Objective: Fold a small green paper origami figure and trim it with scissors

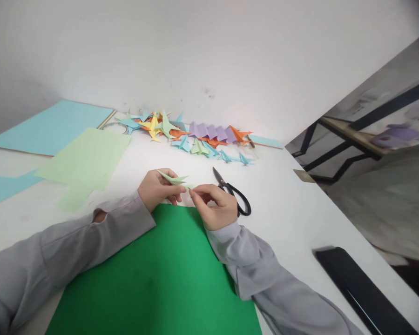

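My left hand (161, 187) pinches a small light-green folded paper piece (174, 178) with narrow pointed ends. It is held just above the far edge of a green sheet (160, 274). From the right, my right hand (216, 204) closes thumb and fingertips on the near end of the same folded paper. The two hands' fingertips almost meet there. Black-handled scissors (242, 200) lie beside my right hand, partly hidden behind it, blades pointing away.
Folded paper figures (155, 124) and a purple pleated strip (212, 131) line the wall. Light-green paper (87, 158) and blue sheets (52, 125) lie at left. A black object (363, 288) rests at front right, near the table edge. Beyond stands a black-framed rack (345, 135).
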### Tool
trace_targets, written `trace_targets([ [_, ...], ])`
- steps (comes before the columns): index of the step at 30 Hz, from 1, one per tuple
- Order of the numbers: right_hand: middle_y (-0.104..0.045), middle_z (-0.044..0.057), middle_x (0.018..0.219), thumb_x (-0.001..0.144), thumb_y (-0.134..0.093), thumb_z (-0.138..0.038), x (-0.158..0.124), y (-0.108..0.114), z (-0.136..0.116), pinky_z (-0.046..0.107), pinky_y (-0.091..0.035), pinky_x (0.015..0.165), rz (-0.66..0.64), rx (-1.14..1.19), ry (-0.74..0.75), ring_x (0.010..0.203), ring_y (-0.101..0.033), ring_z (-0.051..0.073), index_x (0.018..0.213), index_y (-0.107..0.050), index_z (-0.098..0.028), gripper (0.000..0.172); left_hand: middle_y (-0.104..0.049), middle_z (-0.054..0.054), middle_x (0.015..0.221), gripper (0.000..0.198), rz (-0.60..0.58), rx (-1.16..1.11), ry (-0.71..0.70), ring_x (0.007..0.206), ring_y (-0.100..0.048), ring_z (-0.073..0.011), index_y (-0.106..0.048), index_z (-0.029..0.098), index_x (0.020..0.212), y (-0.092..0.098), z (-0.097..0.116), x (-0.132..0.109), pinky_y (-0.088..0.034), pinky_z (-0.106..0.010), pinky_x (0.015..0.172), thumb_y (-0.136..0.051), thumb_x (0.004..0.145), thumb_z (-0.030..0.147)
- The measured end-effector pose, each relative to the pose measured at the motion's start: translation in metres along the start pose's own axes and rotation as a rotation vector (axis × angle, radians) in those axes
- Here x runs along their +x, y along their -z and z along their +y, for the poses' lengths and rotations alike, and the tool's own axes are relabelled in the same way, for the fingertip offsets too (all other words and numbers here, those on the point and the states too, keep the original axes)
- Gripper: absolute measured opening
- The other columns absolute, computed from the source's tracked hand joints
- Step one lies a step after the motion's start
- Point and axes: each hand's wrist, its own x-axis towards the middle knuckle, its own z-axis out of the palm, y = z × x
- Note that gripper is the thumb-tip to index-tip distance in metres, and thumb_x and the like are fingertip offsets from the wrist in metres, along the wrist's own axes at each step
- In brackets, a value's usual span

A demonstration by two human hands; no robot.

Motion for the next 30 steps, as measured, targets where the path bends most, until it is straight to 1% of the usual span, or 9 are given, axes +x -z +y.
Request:
trace_targets([
  [4, -0.064, 0.001, 0.058, 0.071, -0.059, -0.016, -0.001, 0.0, 0.001, 0.021, -0.041, 0.041, -0.041, -0.017, 0.01, 0.044, -0.051, 0.009, 0.073, -0.065, -0.016, 0.006, -0.057, 0.002, 0.041, 0.026, -0.043, 0.025, 0.011, 0.034, -0.051, -0.0092, -0.05, 0.013, 0.064, 0.002, -0.002, 0.0, -0.043, -0.019, 0.035, -0.073, 0.055, 0.018],
  [7, -0.065, 0.002, 0.059, 0.072, -0.06, -0.017, -0.001, 0.0, 0.002, 0.021, -0.043, 0.042, -0.071, -0.024, 0.001, 0.045, -0.053, 0.01, 0.074, -0.066, -0.015, 0.007, -0.057, 0.002, 0.041, 0.024, -0.049, 0.023, 0.011, 0.035, -0.051, -0.0093, -0.05, 0.013, 0.064, 0.002, -0.003, 0.001, -0.043, -0.019, 0.035, -0.072, 0.056, 0.017],
  [10, -0.065, 0.003, 0.059, 0.073, -0.058, -0.015, 0.0, 0.001, 0.003, 0.021, -0.043, 0.042, -0.091, -0.042, 0.037, 0.045, -0.053, 0.009, 0.073, -0.066, -0.014, 0.008, -0.057, 0.002, 0.041, 0.026, -0.047, 0.019, 0.013, 0.034, -0.051, -0.0096, -0.05, 0.013, 0.063, 0.003, -0.003, 0.001, -0.043, -0.02, 0.035, -0.073, 0.055, 0.018],
  [12, -0.065, 0.003, 0.059, 0.075, -0.055, -0.013, 0.0, 0.003, 0.004, 0.021, -0.043, 0.042, -0.108, -0.083, 0.119, 0.046, -0.053, 0.01, 0.073, -0.066, -0.015, 0.011, -0.057, 0.002, 0.04, 0.026, -0.041, 0.021, 0.019, 0.034, -0.051, -0.0097, -0.05, 0.013, 0.063, 0.003, -0.003, 0.001, -0.042, -0.02, 0.035, -0.074, 0.054, 0.019],
  [17, -0.068, 0.006, 0.065, 0.079, -0.049, -0.012, 0.0, 0.009, 0.006, 0.025, -0.046, 0.051, -0.203, -0.315, 0.447, 0.057, -0.06, 0.014, 0.077, -0.067, -0.016, 0.019, -0.056, 0.002, 0.039, 0.028, -0.027, -0.002, 0.027, 0.033, -0.05, -0.0097, -0.05, 0.013, 0.061, 0.002, -0.002, 0.0, -0.041, -0.02, 0.034, -0.076, 0.051, 0.019],
  [22, -0.069, 0.004, 0.063, 0.08, -0.049, -0.013, 0.002, 0.011, 0.006, 0.026, -0.039, 0.047, -0.216, -0.571, 0.594, 0.052, -0.057, 0.014, 0.08, -0.068, -0.019, 0.021, -0.055, 0.002, 0.038, 0.03, 0.014, -0.01, 0.038, 0.031, -0.049, -0.0092, -0.048, 0.014, 0.06, 0.001, -0.001, -0.001, -0.038, -0.018, 0.032, -0.076, 0.05, 0.019],
  [26, -0.069, 0.002, 0.059, 0.078, -0.051, -0.011, 0.003, 0.01, 0.006, 0.027, -0.035, 0.044, -0.172, -0.646, 0.717, 0.047, -0.054, 0.013, 0.079, -0.068, -0.019, 0.019, -0.055, 0.002, 0.038, 0.029, 0.016, -0.001, 0.032, 0.031, -0.048, -0.0085, -0.049, 0.013, 0.06, 0.002, 0.0, -0.001, -0.035, -0.017, 0.03, -0.076, 0.051, 0.02],
  [28, -0.068, 0.003, 0.059, 0.078, -0.051, -0.011, 0.003, 0.01, 0.005, 0.027, -0.036, 0.044, -0.176, -0.602, 0.71, 0.047, -0.055, 0.013, 0.078, -0.067, -0.018, 0.017, -0.055, 0.003, 0.037, 0.029, 0.016, -0.008, 0.035, 0.031, -0.048, -0.0084, -0.049, 0.013, 0.061, 0.002, -0.001, -0.001, -0.035, -0.017, 0.03, -0.076, 0.05, 0.019],
  [30, -0.067, 0.004, 0.06, 0.077, -0.05, -0.011, 0.001, 0.01, 0.003, 0.026, -0.041, 0.047, -0.187, -0.476, 0.595, 0.05, -0.057, 0.014, 0.079, -0.065, -0.016, 0.016, -0.055, 0.003, 0.038, 0.031, 0.025, -0.032, 0.027, 0.032, -0.049, -0.0088, -0.049, 0.013, 0.061, 0.002, -0.001, 0.0, -0.038, -0.018, 0.032, -0.077, 0.049, 0.018],
])
